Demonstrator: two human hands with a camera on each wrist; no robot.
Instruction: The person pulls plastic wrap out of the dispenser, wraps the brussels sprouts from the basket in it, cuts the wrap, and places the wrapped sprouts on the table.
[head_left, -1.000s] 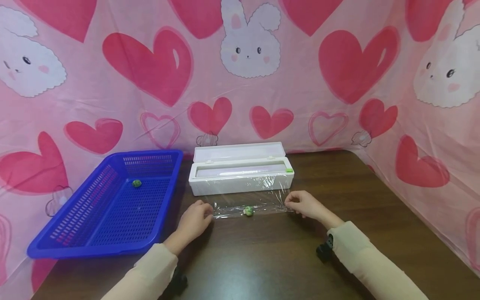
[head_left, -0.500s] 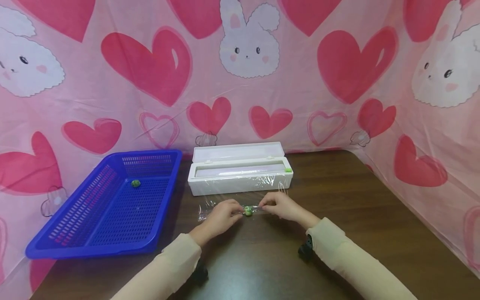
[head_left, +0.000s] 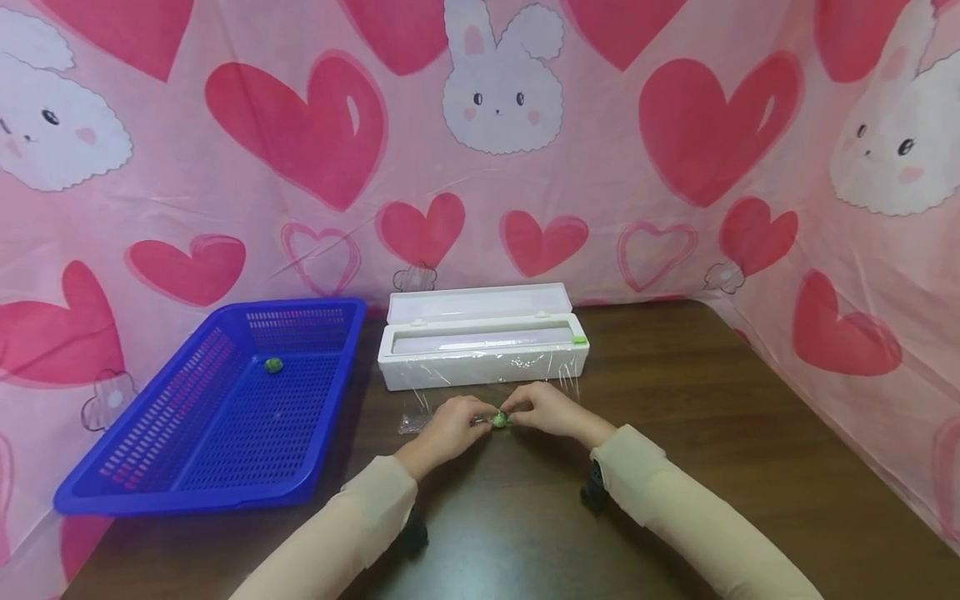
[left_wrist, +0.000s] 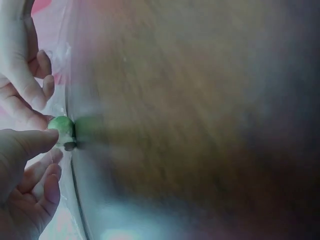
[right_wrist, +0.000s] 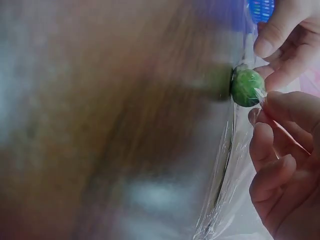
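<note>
A small green Brussels sprout (head_left: 500, 421) lies on clear cling film (head_left: 414, 422) in front of the white cling film dispenser (head_left: 483, 367). My left hand (head_left: 448, 433) holds the sprout from its left side; in the left wrist view its thumb (left_wrist: 42, 140) lies against the green Brussels sprout (left_wrist: 62, 126). From the right, my right hand (head_left: 551, 410) pinches a bit of film by the sprout. The right wrist view shows that film tip between the thumb and forefinger, touching the Brussels sprout (right_wrist: 247, 89). Part of the left fingertips is hidden behind the sprout.
At the left stands a blue plastic basket (head_left: 318, 467) with a second Brussels sprout (head_left: 273, 365) in it. The dispenser's lid (head_left: 480, 303) is raised, and film runs down over its front. A brown wooden table (head_left: 675, 383) carries everything.
Both hands have moved inward from the two ends of the film's front edge to the sprout. The film around the sprout is now gathered up. The dispenser and basket have not moved.
</note>
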